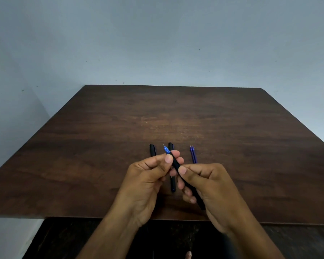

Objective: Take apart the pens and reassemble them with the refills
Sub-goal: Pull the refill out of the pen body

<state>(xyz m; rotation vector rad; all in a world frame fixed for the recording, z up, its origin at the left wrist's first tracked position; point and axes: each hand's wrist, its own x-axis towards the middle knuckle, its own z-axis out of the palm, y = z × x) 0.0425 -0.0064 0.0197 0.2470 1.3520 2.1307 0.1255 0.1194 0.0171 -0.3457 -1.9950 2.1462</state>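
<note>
Both my hands hold one black pen [176,165] with a blue tip section, its metal point aimed away from me. My left hand [148,182] pinches the pen near the blue tip between thumb and fingers. My right hand [211,189] grips the black barrel lower down. On the dark wooden table [101,146] under my hands lies a second black pen [172,184], partly hidden by my fingers. A black pen cap [152,149] lies just left of it. Two blue refills [193,155] lie side by side to the right.
The table stands against a pale blue-grey wall [157,43]. Its near edge runs just under my wrists, with dark floor [73,240] below. Bare tabletop stretches to the left, right and far side of the pens.
</note>
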